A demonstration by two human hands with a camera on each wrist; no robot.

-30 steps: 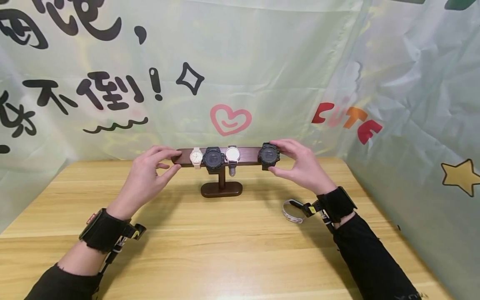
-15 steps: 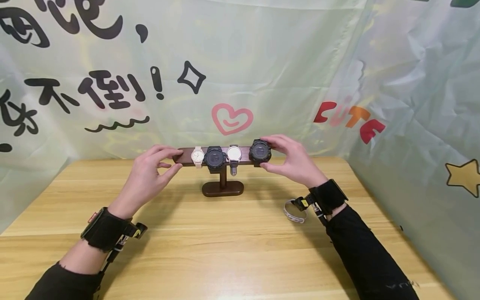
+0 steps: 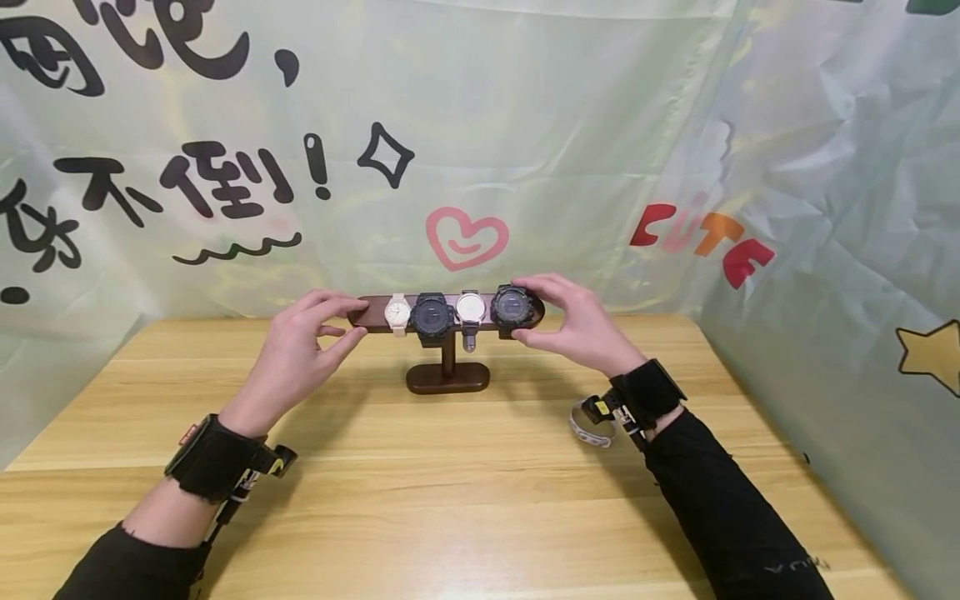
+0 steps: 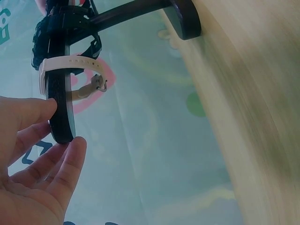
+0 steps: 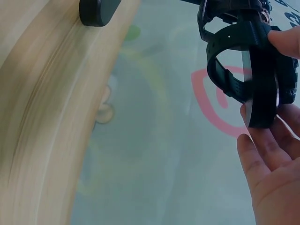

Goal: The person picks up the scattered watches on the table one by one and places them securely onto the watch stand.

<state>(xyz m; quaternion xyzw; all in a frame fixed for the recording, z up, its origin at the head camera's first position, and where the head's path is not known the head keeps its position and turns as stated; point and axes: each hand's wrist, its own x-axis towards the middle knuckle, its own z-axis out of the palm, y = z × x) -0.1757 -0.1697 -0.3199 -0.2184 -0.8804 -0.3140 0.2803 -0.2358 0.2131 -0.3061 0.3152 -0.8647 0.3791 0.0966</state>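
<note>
A dark brown T-shaped watch stand (image 3: 447,379) stands on the table, watches strapped along its bar. From left to right come a pale pink watch (image 3: 397,312), a chunky black watch (image 3: 432,317), a white-faced watch (image 3: 470,308) and another chunky black watch (image 3: 513,307). My left hand (image 3: 300,337) pinches the bar's left end between thumb and fingers. At the opposite end, my right hand (image 3: 581,329) grips the right-hand black watch by its edges. In the right wrist view, that watch's closed strap (image 5: 215,70) loops round the bar (image 5: 262,93), whose tip pokes out past it.
A light-coloured strap loop (image 3: 591,439) lies on the wooden table (image 3: 450,483), below my right wrist. Behind the table hangs a pale printed cloth (image 3: 555,142), and it continues along the right side. Both wrists wear black bands with small cameras.
My right hand has moved left, sliding the right-hand black watch inward along the bar until it sits beside the white-faced watch. The bar's right tip now shows. My left hand keeps its hold.
</note>
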